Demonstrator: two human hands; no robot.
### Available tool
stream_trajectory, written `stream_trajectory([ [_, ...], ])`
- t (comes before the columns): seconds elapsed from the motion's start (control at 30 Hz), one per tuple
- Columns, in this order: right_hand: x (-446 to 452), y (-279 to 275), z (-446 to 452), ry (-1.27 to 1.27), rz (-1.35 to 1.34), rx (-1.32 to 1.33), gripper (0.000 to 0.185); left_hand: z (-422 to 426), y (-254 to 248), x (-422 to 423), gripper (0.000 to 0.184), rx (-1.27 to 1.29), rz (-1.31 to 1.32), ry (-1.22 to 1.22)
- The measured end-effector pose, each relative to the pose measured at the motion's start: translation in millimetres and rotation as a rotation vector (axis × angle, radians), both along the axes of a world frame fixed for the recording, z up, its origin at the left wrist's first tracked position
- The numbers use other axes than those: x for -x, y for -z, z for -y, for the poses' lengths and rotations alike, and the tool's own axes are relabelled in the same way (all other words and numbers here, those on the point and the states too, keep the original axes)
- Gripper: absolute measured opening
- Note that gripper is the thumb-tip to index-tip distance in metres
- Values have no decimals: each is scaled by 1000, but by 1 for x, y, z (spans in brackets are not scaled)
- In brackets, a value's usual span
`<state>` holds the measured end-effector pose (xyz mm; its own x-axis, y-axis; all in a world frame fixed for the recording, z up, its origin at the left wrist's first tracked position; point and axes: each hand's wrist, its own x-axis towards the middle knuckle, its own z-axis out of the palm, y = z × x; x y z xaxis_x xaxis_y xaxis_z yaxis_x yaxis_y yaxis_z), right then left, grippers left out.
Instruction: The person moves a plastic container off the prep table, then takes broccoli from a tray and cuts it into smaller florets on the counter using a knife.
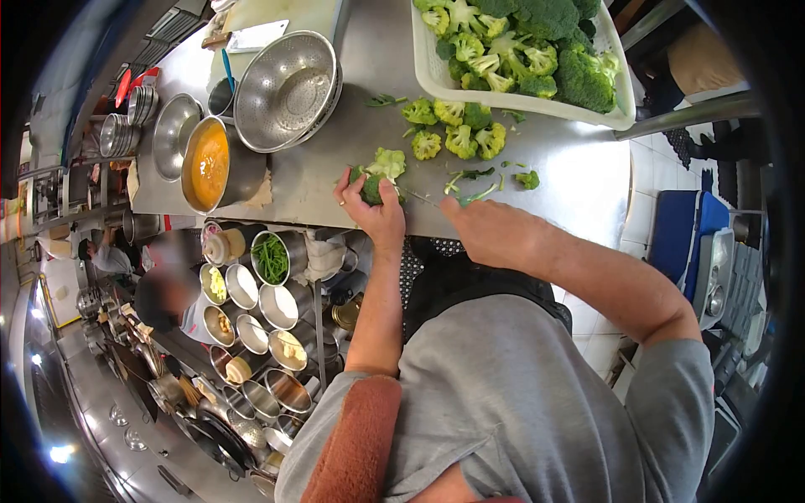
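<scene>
My left hand (pixel 375 214) is closed around a broccoli head (pixel 387 163) at the front edge of the steel table. Its pale cut stem points away from me, and a ring shows on one finger. Closed around a knife, my right hand (pixel 490 235) hides the handle. The thin knife blade (pixel 419 197) points left, its tip close to the broccoli; whether it touches is unclear. Just beyond lie several cut broccoli florets (pixel 459 141). Green stem scraps (pixel 471 176) and one small floret (pixel 527 179) are scattered by my right hand.
A white basket (pixel 520 109) heaped with broccoli stands at the back right. Left are a steel colander (pixel 285 92), a pot of orange liquid (pixel 210 163) and a cleaver (pixel 260 37). Several ingredient tins (pixel 277 306) sit lower left; another person (pixel 163 298) is beyond.
</scene>
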<state>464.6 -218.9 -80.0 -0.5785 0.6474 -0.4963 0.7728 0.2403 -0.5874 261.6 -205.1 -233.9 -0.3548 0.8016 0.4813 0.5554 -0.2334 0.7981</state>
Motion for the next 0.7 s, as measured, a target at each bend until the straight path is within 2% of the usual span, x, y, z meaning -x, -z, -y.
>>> stream_trajectory([
  [0.17,2,2,-2,-35,48,-36,36,-3,3,0,36,0,-41,-34],
  [0.33,13,38,1,-9,41,-117,38,-3,6,1,35,-24,-9,-52],
  [0.37,18,49,-3,3,-36,-129,39,0,7,2,35,-26,-11,-49],
  [0.43,27,60,-12,17,-107,-166,39,-2,7,1,34,19,143,-56],
  [0.5,38,66,-17,0,-67,-279,28,-3,4,0,33,0,110,-71],
  [0.57,38,73,-25,-23,-59,-288,29,-3,2,-2,31,12,75,-64],
  [0.63,33,70,-30,-55,-46,-291,30,-6,4,1,31,20,134,-92],
  [0.7,20,66,-34,-34,75,-182,34,-6,6,3,26,-35,339,-48],
])
